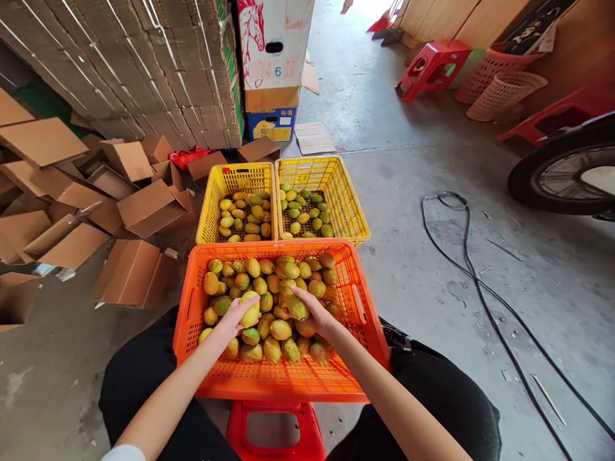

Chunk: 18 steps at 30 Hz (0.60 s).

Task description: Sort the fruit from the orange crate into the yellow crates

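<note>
My left hand is closed around a smooth yellow oval fruit, its fingers partly hidden beneath it. In my right hand is a greener, yellowish oval fruit, with the thumb along its top. Both hands are over an orange plastic crate, side by side and a little apart. Many more oval fruits, yellow to green and some with blotchy skin, lie in this crate under and around my hands. The exact kind of fruit is not certain from this view.
Two yellow crates, a left one and a right one, touch the orange crate's far side and hold fewer fruits. A red stool stands beneath. Cardboard boxes lie at left. A black cable and a wheel are at right.
</note>
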Available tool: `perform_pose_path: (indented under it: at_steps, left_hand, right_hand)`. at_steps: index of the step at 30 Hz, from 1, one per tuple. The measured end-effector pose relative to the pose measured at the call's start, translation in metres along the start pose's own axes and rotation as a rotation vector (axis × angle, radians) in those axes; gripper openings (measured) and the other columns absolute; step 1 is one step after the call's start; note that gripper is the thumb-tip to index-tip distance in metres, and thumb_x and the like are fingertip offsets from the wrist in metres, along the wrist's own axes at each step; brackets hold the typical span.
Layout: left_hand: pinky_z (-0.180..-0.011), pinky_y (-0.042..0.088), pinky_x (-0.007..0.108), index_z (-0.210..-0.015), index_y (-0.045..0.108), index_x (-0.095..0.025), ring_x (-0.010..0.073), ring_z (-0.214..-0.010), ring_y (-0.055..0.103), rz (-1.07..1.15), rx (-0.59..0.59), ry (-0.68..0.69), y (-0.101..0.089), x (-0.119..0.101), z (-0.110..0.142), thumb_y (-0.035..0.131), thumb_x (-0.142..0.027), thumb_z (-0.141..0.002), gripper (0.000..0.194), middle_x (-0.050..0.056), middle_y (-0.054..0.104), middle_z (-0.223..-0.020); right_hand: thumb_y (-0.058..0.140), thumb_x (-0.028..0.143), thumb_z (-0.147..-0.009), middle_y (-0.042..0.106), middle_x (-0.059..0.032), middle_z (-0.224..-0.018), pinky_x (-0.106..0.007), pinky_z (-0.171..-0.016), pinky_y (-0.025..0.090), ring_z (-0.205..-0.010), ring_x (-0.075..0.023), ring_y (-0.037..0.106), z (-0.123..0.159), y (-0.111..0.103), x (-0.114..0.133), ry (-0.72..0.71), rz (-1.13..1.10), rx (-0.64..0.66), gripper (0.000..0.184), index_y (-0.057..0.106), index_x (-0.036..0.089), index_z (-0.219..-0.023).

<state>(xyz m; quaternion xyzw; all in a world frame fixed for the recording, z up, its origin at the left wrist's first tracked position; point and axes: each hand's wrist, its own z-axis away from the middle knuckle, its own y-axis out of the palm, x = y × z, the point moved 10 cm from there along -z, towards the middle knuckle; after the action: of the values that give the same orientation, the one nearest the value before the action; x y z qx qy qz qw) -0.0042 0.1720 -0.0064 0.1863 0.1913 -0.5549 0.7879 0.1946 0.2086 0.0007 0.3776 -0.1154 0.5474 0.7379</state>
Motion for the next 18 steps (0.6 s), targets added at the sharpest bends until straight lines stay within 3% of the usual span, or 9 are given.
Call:
perform_pose_path:
  at_steps: [4,8,12,18]
  left_hand:
    - [-0.057,0.059,0.027,-0.095,0.056,-0.021,0.0175,-0.066,0.069,0.0,0.008,0.019,-0.001,0.004,-0.005,0.09,-0.027,-0.07,0.043,0.003,0.069,-0.085]
    - [-0.06,0.059,0.028,-0.095,0.059,-0.021,0.0193,-0.072,0.071,0.002,0.049,0.053,0.001,0.005,-0.007,0.089,-0.031,-0.071,0.039,0.004,0.071,-0.088]
    - [-0.065,0.06,0.029,-0.099,0.064,-0.019,0.0218,-0.081,0.072,0.016,0.039,0.015,0.004,0.002,-0.003,0.081,-0.035,-0.078,0.031,0.007,0.074,-0.09]
    - [-0.073,0.061,0.03,-0.11,0.065,-0.017,0.0227,-0.091,0.072,0.025,0.023,0.016,0.004,0.0,-0.003,0.067,-0.038,-0.09,0.03,0.01,0.075,-0.096]
  right_hand:
    - [0.088,0.038,-0.065,0.069,0.0006,-0.083,-0.031,-0.071,0.059,-0.077,-0.0187,0.068,0.006,0.0,-0.001,0.021,0.006,-0.037,0.039,0.06,0.024,-0.088]
    - [0.087,0.038,-0.065,0.068,0.0009,-0.08,-0.028,-0.067,0.056,-0.076,-0.0179,0.066,0.008,-0.002,0.003,-0.004,0.034,-0.055,0.035,0.061,0.023,-0.084]
    - [0.082,0.042,-0.069,0.07,-0.0014,-0.078,-0.026,-0.065,0.053,-0.077,-0.0188,0.066,0.007,-0.003,0.006,-0.024,0.074,-0.049,0.03,0.064,0.022,-0.08]
    - [0.066,0.044,-0.08,0.071,-0.006,-0.078,-0.032,-0.064,0.057,-0.081,-0.0238,0.072,0.007,-0.005,-0.005,0.108,0.012,-0.08,0.021,0.061,0.024,-0.084]
